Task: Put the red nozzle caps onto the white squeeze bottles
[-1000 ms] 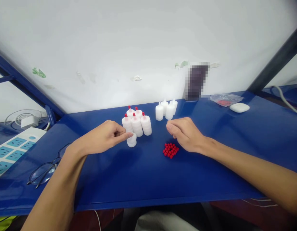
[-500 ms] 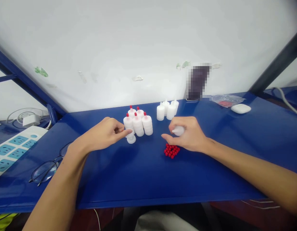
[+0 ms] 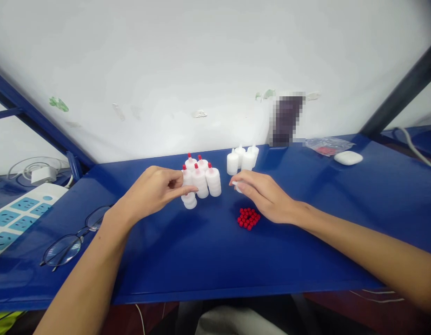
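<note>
My left hand (image 3: 166, 187) is at the front left corner of a group of white squeeze bottles (image 3: 202, 184) with red tips. Its index finger and thumb reach around the front left bottle (image 3: 189, 203), hiding its middle. My right hand (image 3: 262, 191) is closed round a small white squeeze bottle (image 3: 238, 188), mostly covered by the fingers, with its uncapped nozzle pointing left. Just below lies a cluster of small red caps (image 3: 248, 218). Behind the right hand stand several white bottles (image 3: 232, 163) with bare nozzles.
On the blue table (image 3: 187, 260), eyeglasses (image 3: 63, 250) and a power strip (image 3: 23, 216) lie left. A clear plastic bag (image 3: 328, 145) with red contents and a white rounded object (image 3: 348, 158) lie right. A blurred dark object (image 3: 287, 121) leans against the wall.
My right hand has moved left, and its thumb has closed against the white bottle. My left thumb has slid slightly right across the front of the capped bottles.
</note>
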A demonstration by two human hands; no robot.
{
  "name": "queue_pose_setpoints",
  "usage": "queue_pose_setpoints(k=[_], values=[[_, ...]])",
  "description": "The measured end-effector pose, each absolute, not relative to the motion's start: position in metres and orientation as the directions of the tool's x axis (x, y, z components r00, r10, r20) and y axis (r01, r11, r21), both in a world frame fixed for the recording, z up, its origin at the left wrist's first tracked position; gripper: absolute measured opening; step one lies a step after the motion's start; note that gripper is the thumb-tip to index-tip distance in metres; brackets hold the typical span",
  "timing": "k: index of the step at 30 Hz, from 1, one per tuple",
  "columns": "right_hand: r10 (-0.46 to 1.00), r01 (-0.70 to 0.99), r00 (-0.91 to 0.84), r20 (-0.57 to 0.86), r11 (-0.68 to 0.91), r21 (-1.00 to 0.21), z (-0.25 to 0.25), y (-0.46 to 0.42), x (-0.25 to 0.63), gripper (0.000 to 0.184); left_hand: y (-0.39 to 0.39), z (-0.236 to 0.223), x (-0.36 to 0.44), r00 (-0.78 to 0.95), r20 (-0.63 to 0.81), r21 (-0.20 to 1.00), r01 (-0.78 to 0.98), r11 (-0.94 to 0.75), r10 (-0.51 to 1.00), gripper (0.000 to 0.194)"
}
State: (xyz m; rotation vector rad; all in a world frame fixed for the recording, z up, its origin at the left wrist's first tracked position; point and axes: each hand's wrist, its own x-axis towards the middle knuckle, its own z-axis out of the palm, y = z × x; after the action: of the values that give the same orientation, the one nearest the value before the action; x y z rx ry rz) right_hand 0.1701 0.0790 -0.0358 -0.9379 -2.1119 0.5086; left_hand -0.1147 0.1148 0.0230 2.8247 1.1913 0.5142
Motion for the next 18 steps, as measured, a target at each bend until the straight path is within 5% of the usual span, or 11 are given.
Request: queue_pose_setpoints(k=[5, 18], values=[[0.724, 0.403, -0.468, 0.507, 0.685, -0.607, -0.0371, 0.0788, 0.1722, 0.025, 0.1148, 0.0214, -0.1158, 0.658, 0.432, 0.068, 0.658, -0.75, 0.616, 0.048], [0.7, 0.405, -0.505, 0.506, 0.709, -0.577, -0.0411, 0.0803, 0.1743, 0.024, 0.1169, 0.0155, -0.1156, 0.707, 0.228, 0.085, 0.671, -0.737, 0.67, 0.042]])
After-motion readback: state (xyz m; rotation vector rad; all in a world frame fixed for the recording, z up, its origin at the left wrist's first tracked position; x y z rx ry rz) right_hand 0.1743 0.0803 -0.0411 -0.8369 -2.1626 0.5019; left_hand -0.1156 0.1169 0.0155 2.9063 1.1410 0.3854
